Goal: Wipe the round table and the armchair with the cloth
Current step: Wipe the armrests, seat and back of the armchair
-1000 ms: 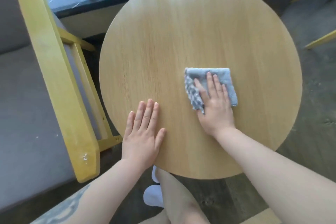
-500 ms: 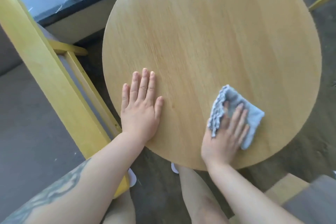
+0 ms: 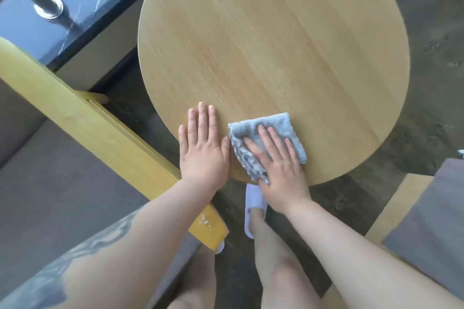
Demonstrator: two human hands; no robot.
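Note:
The round wooden table (image 3: 276,45) fills the upper middle of the head view. A folded grey-blue cloth (image 3: 273,128) lies on its near edge. My right hand (image 3: 278,165) presses flat on the cloth, fingers spread over it. Beside it, my left hand (image 3: 203,148) rests flat on the table's near edge, palm down and holding nothing; its thumb almost touches the cloth. The armchair (image 3: 82,118), with a yellow wooden armrest and a grey seat, stands at the left.
A second chair with a grey cushion (image 3: 426,228) sits at the lower right. A dark glossy ledge with a metal post (image 3: 50,7) lies at the upper left. My legs and white slippers (image 3: 253,203) stand on the dark floor below the table.
My right hand has slid the cloth leftwards along the table's near edge, up beside my left hand. The left hand stays flat on the table. The view has shifted.

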